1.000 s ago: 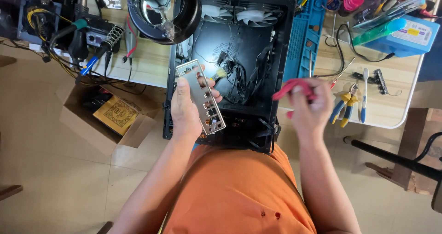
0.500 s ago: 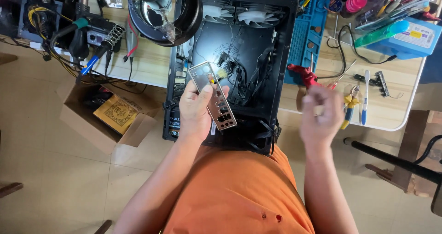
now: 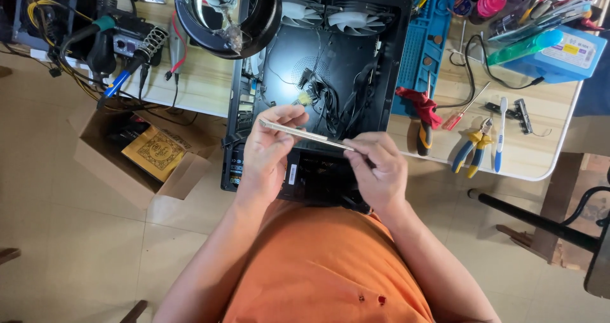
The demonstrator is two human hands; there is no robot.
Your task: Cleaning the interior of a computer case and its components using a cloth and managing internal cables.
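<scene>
We see two bare hands meeting over an open computer case: the left hand (image 3: 272, 146) pinches one end of a thin metal plate (image 3: 305, 134), thumb above and fingers curled under, while the right hand (image 3: 379, 170) grips the other end between thumb and forefinger. The plate is turned edge-on to the camera, so it reads as a narrow silver strip slanting slightly down toward the right hand, held in the air above the near part of the black computer case (image 3: 330, 62).

The case lies open on the near edge of the wooden surface (image 3: 210, 85), partly overhanging it toward the person in the orange shirt (image 3: 324, 272); two pale fans (image 3: 330, 15) sit along its far wall and a tangle of dark cables (image 3: 337, 100) fills its middle. A round magnifier lamp (image 3: 222, 12) hangs over the case's far left corner.

Just right of the case we find a blue work mat (image 3: 432, 37), red-handled cutters (image 3: 419, 110), a small red screwdriver (image 3: 464, 110), blue-and-yellow pliers (image 3: 471, 148) and a white toothbrush (image 3: 501, 132), all near the surface's right front edge. A blue box (image 3: 559, 56) stands toward the far right corner. On the floor below the left edge sits an open cardboard box (image 3: 146, 158).
</scene>
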